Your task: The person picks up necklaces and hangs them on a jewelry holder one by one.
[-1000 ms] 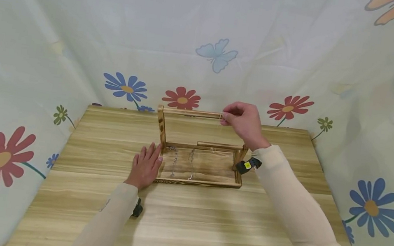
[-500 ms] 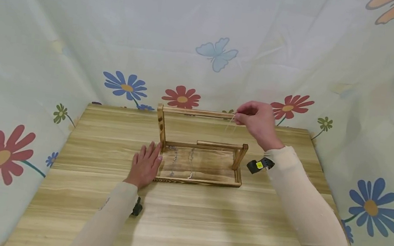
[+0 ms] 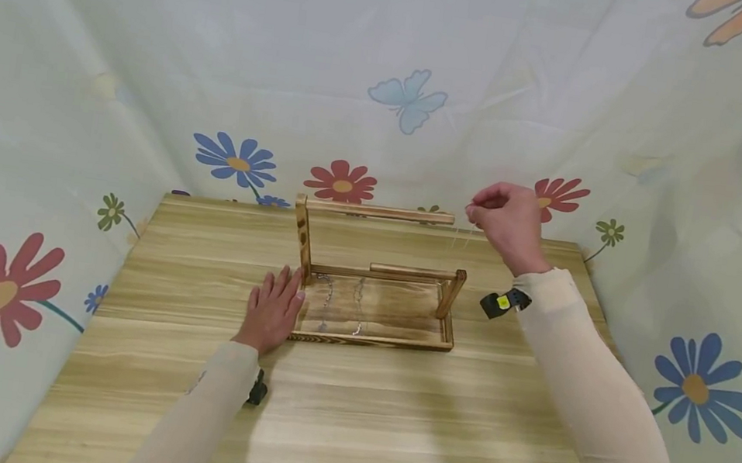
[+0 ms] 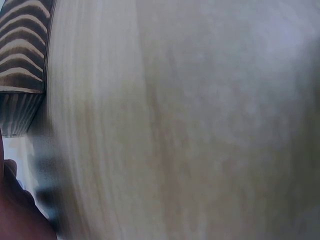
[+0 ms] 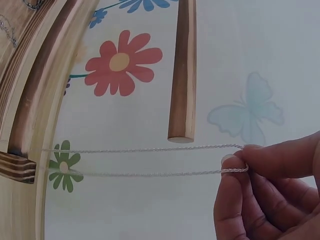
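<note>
A wooden jewelry stand has a tray base, a higher bar from its left post and a lower bar from its right post. My left hand rests with straight fingers against the tray's left end. Thumb and fingers of my right hand pinch a thin silver chain necklace just right of the upper bar's free end. Its two strands hang down from the fingertips, apart from that bar in the right wrist view. Two more silver chains show at the tray's left part.
The stand sits on a light wood-grain table. Behind the table's far edge hangs a white curtain printed with flowers and butterflies, and similar cloth runs down both sides. The lower bar ends freely toward the left.
My right hand has moved right along the upper bar and past its free end, carrying the necklace off it. My left hand has stayed at the tray's left end.
</note>
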Available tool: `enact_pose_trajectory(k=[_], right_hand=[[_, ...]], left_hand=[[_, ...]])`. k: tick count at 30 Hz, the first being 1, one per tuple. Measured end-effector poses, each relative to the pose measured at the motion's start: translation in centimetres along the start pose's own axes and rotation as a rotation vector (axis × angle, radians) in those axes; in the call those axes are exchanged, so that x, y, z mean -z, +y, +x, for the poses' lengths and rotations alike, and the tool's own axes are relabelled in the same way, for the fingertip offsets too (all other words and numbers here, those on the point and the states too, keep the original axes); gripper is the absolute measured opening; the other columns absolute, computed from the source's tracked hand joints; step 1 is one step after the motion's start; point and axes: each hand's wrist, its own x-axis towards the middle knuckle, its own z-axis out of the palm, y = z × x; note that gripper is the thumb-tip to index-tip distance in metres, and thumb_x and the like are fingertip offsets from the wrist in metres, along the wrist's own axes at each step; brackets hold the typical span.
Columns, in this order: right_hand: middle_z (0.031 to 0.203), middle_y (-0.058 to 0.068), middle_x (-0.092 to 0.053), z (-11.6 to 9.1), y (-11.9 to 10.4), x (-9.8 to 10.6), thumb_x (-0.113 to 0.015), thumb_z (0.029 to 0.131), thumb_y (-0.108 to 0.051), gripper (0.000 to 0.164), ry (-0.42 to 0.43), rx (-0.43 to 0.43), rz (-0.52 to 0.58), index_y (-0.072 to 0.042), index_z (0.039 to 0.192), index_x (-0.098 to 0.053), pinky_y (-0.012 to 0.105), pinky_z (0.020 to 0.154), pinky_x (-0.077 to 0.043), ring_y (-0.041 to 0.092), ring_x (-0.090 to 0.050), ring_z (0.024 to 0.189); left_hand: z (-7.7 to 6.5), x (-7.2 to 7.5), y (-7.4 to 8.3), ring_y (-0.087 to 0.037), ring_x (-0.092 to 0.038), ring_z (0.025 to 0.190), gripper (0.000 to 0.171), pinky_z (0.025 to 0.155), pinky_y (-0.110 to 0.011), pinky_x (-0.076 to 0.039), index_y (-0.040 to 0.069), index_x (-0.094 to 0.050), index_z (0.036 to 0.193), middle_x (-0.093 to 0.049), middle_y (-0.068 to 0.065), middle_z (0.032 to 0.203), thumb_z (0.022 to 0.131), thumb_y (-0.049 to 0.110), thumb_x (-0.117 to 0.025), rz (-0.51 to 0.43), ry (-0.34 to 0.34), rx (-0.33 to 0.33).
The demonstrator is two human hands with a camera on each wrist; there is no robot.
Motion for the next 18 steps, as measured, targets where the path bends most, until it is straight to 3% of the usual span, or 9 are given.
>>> enact_pose_trajectory(k=[18], right_hand=[[0.101,0.018,-0.077,1.6,-0.3,-1.0,-0.074,0.096,-0.010,0.016,0.002,-0.083,0.032,0.002,0.108,-0.073,0.025,0.072,-0.063,0.022,-0.077,0.082]], left_hand=[[0.1,0.0,-0.1,-0.045,0.002,0.163,0.061,0.126,-0.070,0.003,0.025,-0.007,0.170,-0.004,-0.008,0.178,0.114,0.048,-0.017,-0.004,-0.004,0.008]])
